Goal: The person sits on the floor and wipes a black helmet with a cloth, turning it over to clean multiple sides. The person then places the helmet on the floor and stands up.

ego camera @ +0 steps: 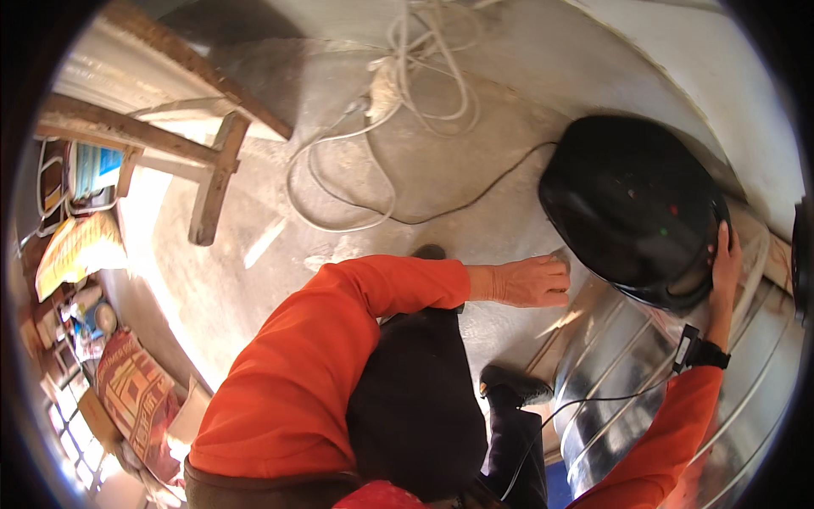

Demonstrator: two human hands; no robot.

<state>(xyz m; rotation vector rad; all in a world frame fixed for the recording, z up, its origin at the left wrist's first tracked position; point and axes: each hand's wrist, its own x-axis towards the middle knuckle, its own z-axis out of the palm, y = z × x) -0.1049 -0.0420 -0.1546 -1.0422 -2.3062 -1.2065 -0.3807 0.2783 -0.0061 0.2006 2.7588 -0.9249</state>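
A large rounded black appliance (pixel 626 197), with a glossy shell and small red and green spots, stands tilted on the right. My right hand (pixel 725 261) grips the handle at its right edge, the fingers partly hidden behind it. My left hand (pixel 537 281) hangs in front of my knee, just left of the appliance and apart from it. Its fingers are curled, and a small greyish patch (pixel 561 256) shows by the fingertips; whether it is held I cannot tell. A dark power cord (pixel 474 200) runs from the appliance's left side across the concrete floor.
A shiny ribbed metal drum (pixel 598 388) lies below the appliance at right. White extension cable (pixel 439 70) is coiled at the top beside a pale wall. A wooden stand (pixel 216 178) occupies the upper left. Printed sacks (pixel 137 394) and clutter line the left side. A thin cable (pixel 585 399) trails from my right wrist device.
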